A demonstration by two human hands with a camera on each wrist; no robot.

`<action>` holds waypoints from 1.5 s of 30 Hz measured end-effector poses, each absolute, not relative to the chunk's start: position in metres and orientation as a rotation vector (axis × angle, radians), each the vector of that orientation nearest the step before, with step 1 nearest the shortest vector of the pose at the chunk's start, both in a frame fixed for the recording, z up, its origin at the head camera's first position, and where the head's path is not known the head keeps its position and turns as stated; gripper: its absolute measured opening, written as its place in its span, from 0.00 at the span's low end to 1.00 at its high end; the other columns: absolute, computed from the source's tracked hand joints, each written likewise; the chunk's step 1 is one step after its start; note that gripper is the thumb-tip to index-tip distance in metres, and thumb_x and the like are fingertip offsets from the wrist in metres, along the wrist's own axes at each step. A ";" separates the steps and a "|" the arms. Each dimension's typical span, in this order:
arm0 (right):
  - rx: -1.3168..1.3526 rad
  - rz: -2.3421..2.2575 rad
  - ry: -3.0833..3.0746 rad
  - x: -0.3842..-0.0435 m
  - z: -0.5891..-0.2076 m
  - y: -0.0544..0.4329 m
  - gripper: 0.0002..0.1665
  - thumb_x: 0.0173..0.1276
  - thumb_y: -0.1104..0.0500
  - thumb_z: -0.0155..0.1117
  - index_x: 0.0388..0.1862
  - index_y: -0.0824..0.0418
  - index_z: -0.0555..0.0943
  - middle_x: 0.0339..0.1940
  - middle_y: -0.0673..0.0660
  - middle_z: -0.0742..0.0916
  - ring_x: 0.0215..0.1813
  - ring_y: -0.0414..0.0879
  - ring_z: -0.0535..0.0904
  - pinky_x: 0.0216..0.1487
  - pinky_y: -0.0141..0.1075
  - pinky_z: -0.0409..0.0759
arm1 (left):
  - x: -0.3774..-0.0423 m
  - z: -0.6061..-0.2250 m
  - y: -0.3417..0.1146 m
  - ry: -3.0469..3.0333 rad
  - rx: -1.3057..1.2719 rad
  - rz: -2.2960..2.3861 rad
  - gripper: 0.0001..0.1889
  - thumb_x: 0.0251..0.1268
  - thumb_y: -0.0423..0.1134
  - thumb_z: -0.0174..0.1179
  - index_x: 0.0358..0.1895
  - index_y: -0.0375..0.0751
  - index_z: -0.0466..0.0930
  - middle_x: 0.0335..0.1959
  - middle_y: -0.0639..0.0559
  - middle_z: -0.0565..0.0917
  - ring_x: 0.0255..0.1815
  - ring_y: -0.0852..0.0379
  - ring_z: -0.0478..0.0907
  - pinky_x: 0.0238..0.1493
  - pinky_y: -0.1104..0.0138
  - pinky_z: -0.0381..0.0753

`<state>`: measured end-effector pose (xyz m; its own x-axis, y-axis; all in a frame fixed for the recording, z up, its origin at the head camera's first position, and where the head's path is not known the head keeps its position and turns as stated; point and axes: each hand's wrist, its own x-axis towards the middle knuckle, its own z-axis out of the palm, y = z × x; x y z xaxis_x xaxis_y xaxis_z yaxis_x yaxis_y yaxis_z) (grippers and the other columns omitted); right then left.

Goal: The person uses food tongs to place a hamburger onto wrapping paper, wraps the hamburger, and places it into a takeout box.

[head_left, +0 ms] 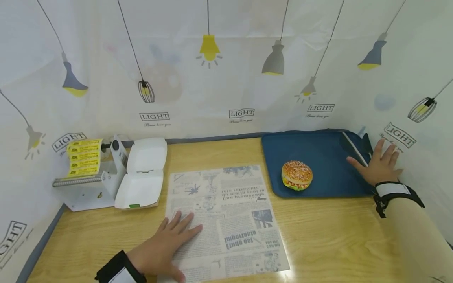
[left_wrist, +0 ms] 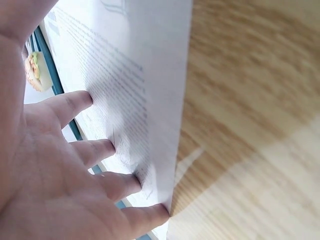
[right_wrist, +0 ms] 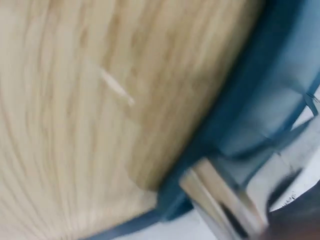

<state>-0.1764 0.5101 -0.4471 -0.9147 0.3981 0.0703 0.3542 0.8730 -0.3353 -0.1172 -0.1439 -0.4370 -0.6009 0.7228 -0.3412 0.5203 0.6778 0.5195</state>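
My left hand point(head_left: 161, 245) rests with fingers spread on the left side of a sheet of newspaper-print wrapping paper point(head_left: 244, 220), which lies flat. In the left wrist view its fingertips touch the paper point(left_wrist: 125, 90) near the edge. At the right end of the blue tray point(head_left: 318, 190), my right hand point(head_left: 380, 169) spreads its fingers beside a shiny metal utensil point(head_left: 355, 149) that looks like tongs. The right wrist view shows the blurred metal utensil point(right_wrist: 220, 195) by the tray's rim; whether the hand touches it is unclear. A sesame-bun burger point(head_left: 297, 175) sits on the tray's left part.
An open white takeaway box point(head_left: 139, 188) stands at the back left. Beside it is a white label dispenser point(head_left: 88, 194) with a roll of yellow stickers point(head_left: 85, 157). A lamp-printed curtain point(head_left: 212, 90) encloses the wooden table point(head_left: 318, 236) at the back and sides.
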 end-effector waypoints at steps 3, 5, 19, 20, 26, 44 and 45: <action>-0.602 0.494 -2.911 -0.174 -0.457 0.515 0.69 0.66 0.16 0.28 0.79 0.66 0.22 0.76 0.81 0.31 0.77 0.78 0.27 0.65 0.82 0.41 | -0.116 -0.438 -0.142 2.355 0.968 0.504 0.62 0.38 0.66 0.78 0.81 0.53 0.58 0.83 0.40 0.47 0.81 0.28 0.37 0.72 0.28 0.40; -0.595 0.502 -2.916 -0.171 -0.461 0.517 0.65 0.70 0.19 0.24 0.79 0.67 0.22 0.76 0.83 0.33 0.77 0.80 0.29 0.66 0.80 0.43 | -0.115 -0.439 -0.141 2.355 0.971 0.499 0.62 0.38 0.66 0.78 0.81 0.53 0.57 0.83 0.41 0.47 0.81 0.29 0.37 0.72 0.29 0.40; -0.518 0.402 -2.905 -0.162 -0.456 0.510 0.37 0.85 0.55 0.42 0.81 0.70 0.42 0.66 0.87 0.61 0.64 0.84 0.62 0.60 0.74 0.65 | -0.115 -0.441 -0.139 2.360 0.970 0.496 0.62 0.38 0.68 0.77 0.81 0.54 0.58 0.84 0.42 0.48 0.81 0.29 0.38 0.72 0.29 0.40; -0.520 0.397 -2.907 -0.162 -0.456 0.511 0.36 0.85 0.56 0.43 0.81 0.70 0.45 0.66 0.87 0.62 0.63 0.84 0.63 0.60 0.74 0.65 | -0.115 -0.441 -0.139 2.358 0.968 0.497 0.62 0.38 0.68 0.77 0.81 0.54 0.58 0.84 0.42 0.48 0.81 0.29 0.38 0.72 0.29 0.40; -0.470 0.311 -2.846 -0.160 -0.454 0.511 0.20 0.82 0.61 0.48 0.65 0.73 0.67 0.56 0.86 0.69 0.55 0.83 0.70 0.47 0.74 0.71 | -0.115 -0.443 -0.139 2.351 0.971 0.505 0.62 0.39 0.68 0.77 0.81 0.54 0.58 0.84 0.42 0.48 0.81 0.29 0.37 0.72 0.29 0.40; 0.250 0.741 -2.985 -0.131 -0.380 0.422 0.17 0.86 0.59 0.41 0.54 0.69 0.74 0.50 0.67 0.77 0.41 0.54 0.73 0.35 0.42 0.70 | -0.115 -0.441 -0.147 2.371 1.004 0.516 0.63 0.39 0.68 0.76 0.81 0.51 0.56 0.83 0.39 0.46 0.80 0.27 0.37 0.70 0.27 0.39; 0.259 0.797 -3.017 -0.127 -0.379 0.419 0.18 0.86 0.59 0.41 0.57 0.70 0.74 0.53 0.69 0.78 0.45 0.56 0.75 0.38 0.43 0.71 | -0.115 -0.441 -0.147 2.369 1.006 0.517 0.63 0.39 0.68 0.76 0.81 0.51 0.56 0.83 0.39 0.46 0.80 0.27 0.36 0.70 0.27 0.39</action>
<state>-0.1266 0.4189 -0.3786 -0.9863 -0.1568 0.0519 -0.1619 0.8568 -0.4895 -0.1149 -0.1473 -0.4408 -0.5949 0.7438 -0.3047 0.5490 0.6529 0.5219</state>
